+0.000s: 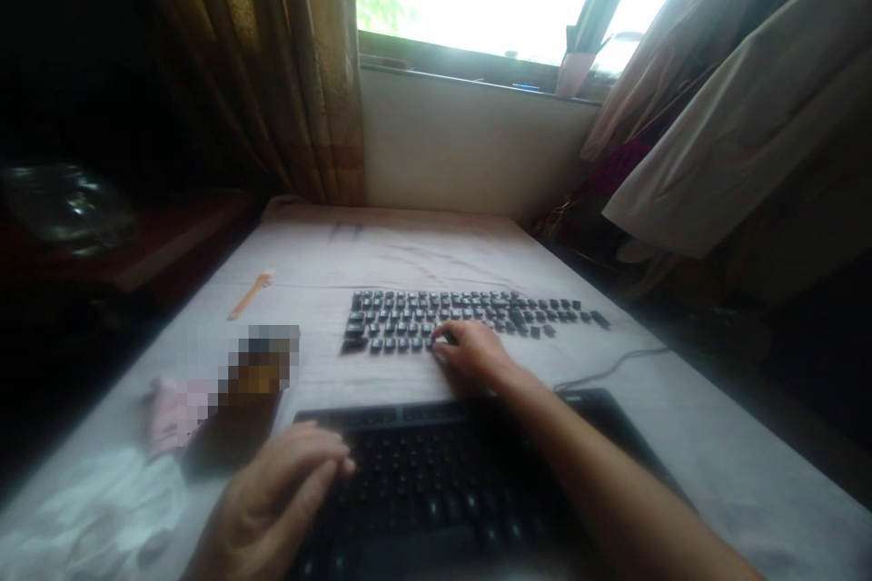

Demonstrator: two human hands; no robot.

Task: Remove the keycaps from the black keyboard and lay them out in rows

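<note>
My right hand (473, 349) reaches over a black keyboard base (409, 463) to the loose black keycaps (409, 301), laid out in rows on the bed. Its thumb and index finger close around one keycap (431, 345) in the nearest row. Over the left part of the base is my left hand (279, 495), fingers pressed together against the thumb; what they hold, if anything, is hidden. Most of the base shows bare key posts, while several keycaps (470, 504) are fitted near its front edge. My right forearm covers part of the base.
A cable (613, 368) runs right from the base. On the left lie an orange-handled brush-like tool (251, 295), a pixelated object (262, 372), pink cloth (170, 413) and a crumpled clear plastic bag (102, 517). A curtain (292, 64) and window stand beyond; clothes (715, 127) hang right.
</note>
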